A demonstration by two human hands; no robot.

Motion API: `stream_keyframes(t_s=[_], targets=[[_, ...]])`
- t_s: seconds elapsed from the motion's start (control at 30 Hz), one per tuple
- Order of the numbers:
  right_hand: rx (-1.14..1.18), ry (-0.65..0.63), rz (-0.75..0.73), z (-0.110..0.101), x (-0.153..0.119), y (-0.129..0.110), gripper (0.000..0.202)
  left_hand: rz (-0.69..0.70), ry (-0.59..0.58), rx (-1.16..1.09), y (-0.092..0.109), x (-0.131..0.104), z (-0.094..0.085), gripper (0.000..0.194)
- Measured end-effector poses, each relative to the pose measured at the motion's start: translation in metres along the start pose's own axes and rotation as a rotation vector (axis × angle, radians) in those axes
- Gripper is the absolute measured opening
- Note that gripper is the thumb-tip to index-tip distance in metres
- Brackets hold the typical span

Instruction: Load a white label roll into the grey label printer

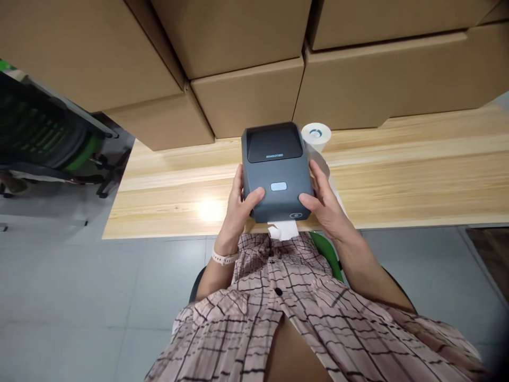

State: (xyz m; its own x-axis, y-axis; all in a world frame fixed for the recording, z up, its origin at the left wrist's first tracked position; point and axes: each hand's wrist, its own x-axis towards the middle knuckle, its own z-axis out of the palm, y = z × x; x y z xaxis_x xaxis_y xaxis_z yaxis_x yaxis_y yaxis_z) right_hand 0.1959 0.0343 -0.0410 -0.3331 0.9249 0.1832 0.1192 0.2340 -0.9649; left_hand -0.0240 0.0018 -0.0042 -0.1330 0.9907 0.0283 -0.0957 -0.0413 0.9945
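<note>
A dark grey label printer (275, 175) with a glossy black lid panel is between my two hands, at the front edge of the wooden table. My left hand (239, 208) grips its left side, the thumb lying on top near a pale blue button (279, 186). On the opposite side my right hand (324, 199) grips it the same way, thumb over the front corner. A torn strip of white paper (285, 230) sticks out of the printer's front slot. Whether the printer rests on the table or is slightly raised, I cannot tell.
A white paper roll (317, 136) stands behind the printer's right side, with paper trailing from it. Stacked cardboard boxes (248, 98) line the back of the wooden table (417, 175). A black and green chair (51, 132) is off to the left on the grey floor.
</note>
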Motion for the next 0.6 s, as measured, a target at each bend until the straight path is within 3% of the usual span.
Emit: stream_keyframes(t_s=[0.23,0.37,0.4,0.43,0.5,0.6], targets=[[-0.013,0.092,-0.035,0.006,-0.001,0.01,0.09,0.071,0.067,0.044,-0.002,-0.001,0.006,0.079],[-0.01,0.099,-0.043,0.007,0.001,0.02,0.089,0.186,0.411,0.169,-0.017,-0.047,0.01,0.051],[-0.015,0.105,-0.052,0.007,0.001,0.021,0.087,0.211,0.516,0.141,-0.022,-0.061,0.011,0.04],[-0.022,0.11,-0.067,0.008,0.002,0.022,0.085,0.184,0.549,0.096,-0.026,-0.075,0.012,0.034],[-0.033,0.115,-0.104,0.01,0.003,0.023,0.081,-0.022,0.356,-0.032,-0.029,-0.093,0.015,0.043],[-0.004,0.126,-0.113,0.014,0.004,0.024,0.079,-0.403,-0.068,-0.25,-0.025,-0.095,0.024,0.057]])
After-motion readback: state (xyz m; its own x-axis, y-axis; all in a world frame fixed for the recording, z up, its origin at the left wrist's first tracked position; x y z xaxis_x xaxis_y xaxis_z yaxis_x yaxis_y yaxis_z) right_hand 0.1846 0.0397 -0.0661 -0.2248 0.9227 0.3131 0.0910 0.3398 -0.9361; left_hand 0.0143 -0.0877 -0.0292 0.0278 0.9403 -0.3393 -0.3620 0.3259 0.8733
